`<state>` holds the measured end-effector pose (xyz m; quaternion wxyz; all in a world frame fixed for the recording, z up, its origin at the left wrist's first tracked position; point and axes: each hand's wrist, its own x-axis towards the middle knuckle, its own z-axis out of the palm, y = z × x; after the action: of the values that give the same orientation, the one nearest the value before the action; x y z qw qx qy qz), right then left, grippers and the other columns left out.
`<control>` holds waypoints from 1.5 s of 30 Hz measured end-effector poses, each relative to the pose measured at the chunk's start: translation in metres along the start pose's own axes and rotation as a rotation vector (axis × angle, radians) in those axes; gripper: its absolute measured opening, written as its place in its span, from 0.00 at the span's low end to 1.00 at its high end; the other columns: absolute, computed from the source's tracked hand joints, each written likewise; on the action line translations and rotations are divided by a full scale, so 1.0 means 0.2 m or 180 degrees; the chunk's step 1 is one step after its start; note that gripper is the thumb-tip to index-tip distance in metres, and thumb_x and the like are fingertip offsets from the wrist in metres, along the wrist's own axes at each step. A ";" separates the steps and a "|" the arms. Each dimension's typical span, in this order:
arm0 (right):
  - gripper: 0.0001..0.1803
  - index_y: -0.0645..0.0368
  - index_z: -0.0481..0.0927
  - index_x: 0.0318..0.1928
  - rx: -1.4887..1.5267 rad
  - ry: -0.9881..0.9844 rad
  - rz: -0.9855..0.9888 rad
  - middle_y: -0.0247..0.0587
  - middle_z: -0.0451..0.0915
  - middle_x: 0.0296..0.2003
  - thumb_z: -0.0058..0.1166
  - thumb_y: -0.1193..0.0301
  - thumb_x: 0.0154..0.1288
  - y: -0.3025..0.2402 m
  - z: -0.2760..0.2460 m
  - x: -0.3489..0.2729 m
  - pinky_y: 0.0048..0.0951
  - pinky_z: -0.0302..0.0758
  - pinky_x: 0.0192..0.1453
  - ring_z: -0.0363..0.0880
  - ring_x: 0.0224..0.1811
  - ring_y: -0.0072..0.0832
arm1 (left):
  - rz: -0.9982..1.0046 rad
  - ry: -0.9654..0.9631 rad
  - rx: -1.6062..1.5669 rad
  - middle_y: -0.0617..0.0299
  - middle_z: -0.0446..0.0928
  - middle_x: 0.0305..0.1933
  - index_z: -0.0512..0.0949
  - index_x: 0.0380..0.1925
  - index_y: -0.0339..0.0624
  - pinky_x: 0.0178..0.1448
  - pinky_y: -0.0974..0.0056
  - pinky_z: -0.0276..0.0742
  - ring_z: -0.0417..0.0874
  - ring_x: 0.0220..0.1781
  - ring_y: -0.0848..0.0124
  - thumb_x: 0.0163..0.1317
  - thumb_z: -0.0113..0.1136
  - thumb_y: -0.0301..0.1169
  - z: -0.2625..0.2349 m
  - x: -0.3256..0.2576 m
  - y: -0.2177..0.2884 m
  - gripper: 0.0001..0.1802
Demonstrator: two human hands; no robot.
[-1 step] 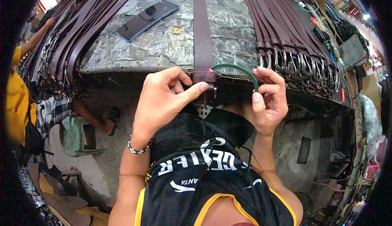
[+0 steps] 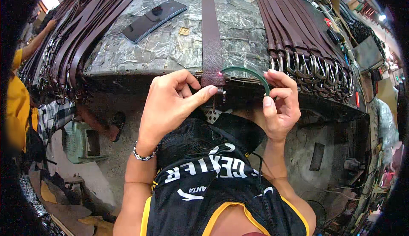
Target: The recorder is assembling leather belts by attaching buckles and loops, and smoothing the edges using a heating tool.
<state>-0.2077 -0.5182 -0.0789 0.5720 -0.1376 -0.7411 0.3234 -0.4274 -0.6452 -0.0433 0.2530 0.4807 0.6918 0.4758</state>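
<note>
A dark brown leather belt [image 2: 211, 35] runs down the middle of the bench, its buckle end hanging at the front edge. My left hand [image 2: 172, 101] has thumb and fingers closed at that end, the thumb tip on the fold by the metal buckle [image 2: 224, 95]. My right hand [image 2: 281, 104] pinches one end of a thin, dark green curved strip [image 2: 251, 73] between thumb and fingers. The strip arches leftward, and its other end meets the belt's right edge just above the fold, where a small red spot glows. My left fingertips are partly hidden.
A dark phone [image 2: 154, 20] lies on the worn, film-covered bench [image 2: 170, 59]. Brown belts [image 2: 91, 35] hang at the left; buckled belts [image 2: 298, 27] hang at the right. Another person's yellow garment [image 2: 17, 104] shows at far left, near a pale green plastic stool [image 2: 76, 142].
</note>
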 end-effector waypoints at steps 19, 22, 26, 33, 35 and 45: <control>0.05 0.66 0.75 0.36 0.0195 0.0235 0.0062 0.57 0.77 0.57 0.57 0.77 0.63 0.00 0.01 0.01 0.43 0.74 0.67 0.80 0.57 0.42 | 0.0165 -0.0090 -0.0420 0.78 0.71 0.19 0.79 0.27 0.38 0.24 0.76 0.55 0.64 0.20 0.89 0.64 0.72 0.31 0.02 0.01 -0.02 0.12; 0.05 0.67 0.74 0.39 0.0543 0.0331 0.0220 0.60 0.76 0.58 0.54 0.77 0.67 0.01 0.02 0.00 0.44 0.73 0.68 0.80 0.58 0.43 | 0.0121 0.0069 -0.0629 0.77 0.69 0.18 0.78 0.25 0.37 0.23 0.75 0.54 0.62 0.20 0.89 0.65 0.70 0.30 0.02 0.02 0.02 0.13; 0.04 0.67 0.71 0.41 0.0936 0.0408 0.0316 0.60 0.76 0.58 0.50 0.78 0.69 0.00 0.02 0.02 0.45 0.74 0.68 0.81 0.59 0.44 | 0.0086 0.0007 -0.0737 0.77 0.69 0.18 0.75 0.23 0.39 0.23 0.74 0.53 0.61 0.20 0.89 0.66 0.68 0.29 -0.02 0.05 0.08 0.14; 0.05 0.66 0.72 0.41 0.0981 0.0533 0.0442 0.59 0.75 0.57 0.50 0.77 0.70 -0.02 0.02 0.01 0.43 0.76 0.66 0.81 0.58 0.41 | -0.0277 -0.0257 -0.0850 0.77 0.66 0.16 0.73 0.21 0.40 0.22 0.73 0.53 0.62 0.19 0.88 0.65 0.66 0.29 0.01 0.04 0.07 0.15; 0.05 0.67 0.72 0.41 0.0959 0.0543 0.0434 0.58 0.75 0.57 0.50 0.76 0.71 -0.03 0.01 0.01 0.43 0.76 0.66 0.81 0.58 0.41 | 0.0044 -0.0015 -0.0205 0.74 0.67 0.15 0.73 0.20 0.38 0.23 0.71 0.56 0.64 0.19 0.87 0.63 0.67 0.30 0.01 0.06 0.09 0.16; 0.05 0.66 0.71 0.39 0.0888 0.0424 0.0499 0.58 0.74 0.58 0.51 0.77 0.70 -0.03 0.02 0.02 0.44 0.73 0.69 0.79 0.60 0.42 | 0.0364 0.0095 0.0817 0.72 0.70 0.17 0.76 0.23 0.34 0.24 0.71 0.59 0.66 0.21 0.85 0.66 0.65 0.30 -0.10 0.11 0.11 0.15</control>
<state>-0.2109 -0.5225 -0.0730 0.6065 -0.1353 -0.6365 0.4569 -0.4433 -0.6312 -0.0133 0.1516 0.5405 0.7221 0.4042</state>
